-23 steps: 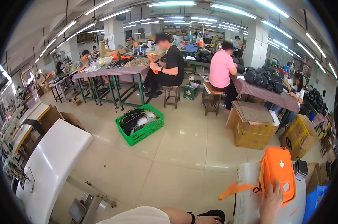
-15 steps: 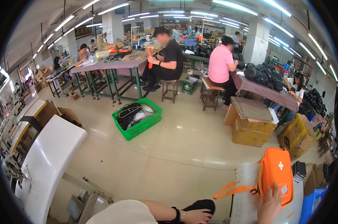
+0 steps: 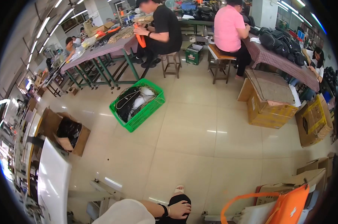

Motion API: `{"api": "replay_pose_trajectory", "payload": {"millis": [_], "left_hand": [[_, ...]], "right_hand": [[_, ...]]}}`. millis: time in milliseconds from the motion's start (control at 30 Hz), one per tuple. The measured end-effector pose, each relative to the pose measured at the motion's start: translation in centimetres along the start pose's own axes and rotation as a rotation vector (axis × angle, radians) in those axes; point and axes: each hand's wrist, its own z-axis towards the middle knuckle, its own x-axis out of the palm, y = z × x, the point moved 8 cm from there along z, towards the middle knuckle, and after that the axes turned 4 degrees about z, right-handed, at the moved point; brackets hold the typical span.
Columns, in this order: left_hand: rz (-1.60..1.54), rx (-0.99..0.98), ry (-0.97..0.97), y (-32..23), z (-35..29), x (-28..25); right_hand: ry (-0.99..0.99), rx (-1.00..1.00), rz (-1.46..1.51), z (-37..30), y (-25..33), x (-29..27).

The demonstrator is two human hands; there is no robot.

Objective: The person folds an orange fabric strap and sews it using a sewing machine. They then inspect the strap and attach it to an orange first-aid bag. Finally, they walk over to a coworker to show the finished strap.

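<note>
My left hand (image 3: 181, 210) lies flat on my dark-clothed knee, fingers stretched out and nothing in them. A black band circles that wrist. At the lower right edge stands an orange zip bag (image 3: 288, 207) with a white cross, tilted and cut off by the picture's rim. Its orange strap (image 3: 240, 195) arches out to the left. Beneath and beside the strap shows a pale grey surface (image 3: 253, 215). My right hand is out of sight.
A green crate (image 3: 148, 112) holding cords and black and white material sits on the floor. An open carton (image 3: 81, 143) stands left, near a white tabletop (image 3: 53, 179). Taped cartons (image 3: 268, 112) stand right. Co-workers sit on stools at cloth-covered tables.
The view has tilted down and shifted. The orange bag now sits lower and more tilted at the right edge, and my right hand, earlier on it, has left the picture. My left hand stays on my knee.
</note>
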Motion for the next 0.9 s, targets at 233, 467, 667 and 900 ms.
{"api": "replay_pose_trajectory", "payload": {"millis": [233,467,667,900], "left_hand": [[-0.336,-0.398,0.151,5.0,-1.7,-11.5],[-0.785,-1.244,-0.286,19.1,-20.7,-7.2],[-0.807,-1.563,0.366,9.5,-30.4,17.8],[-0.488,-1.879,-0.002,4.4,-29.2,12.0]], "right_hand": [[0.684,0.251,-0.562,8.1,0.9,-1.4],[0.523,-0.147,-0.784,20.8,1.4,5.0],[1.119,0.158,-0.979,24.8,-4.3,13.1],[1.289,0.274,-0.789,20.3,-0.1,31.8]]}}
